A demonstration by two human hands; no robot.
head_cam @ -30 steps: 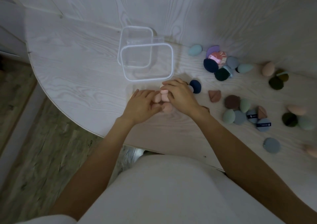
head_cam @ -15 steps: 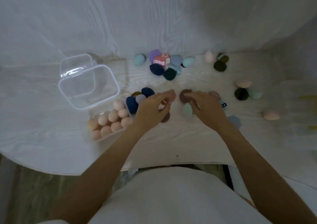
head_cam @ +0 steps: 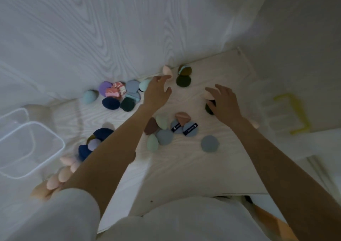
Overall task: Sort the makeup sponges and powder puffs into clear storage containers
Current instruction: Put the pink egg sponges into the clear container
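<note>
Left hand (head_cam: 157, 91) fingers spread near peach sponge (head_cam: 167, 71), right hand (head_cam: 224, 103) gripping peach puff (head_cam: 208, 94), blue puffs (head_cam: 184, 128) between arms.

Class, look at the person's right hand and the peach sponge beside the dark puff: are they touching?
Touching. In the head view the right hand lies over the peach sponge, its fingers curled onto the sponge with no gap showing between them.

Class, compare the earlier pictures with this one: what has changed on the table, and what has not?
The left hand reached away to the pale pink sponge by the wall; the right hand moved outward onto a peach sponge. The clear plastic containers and pink sponges inside stayed put.
</note>
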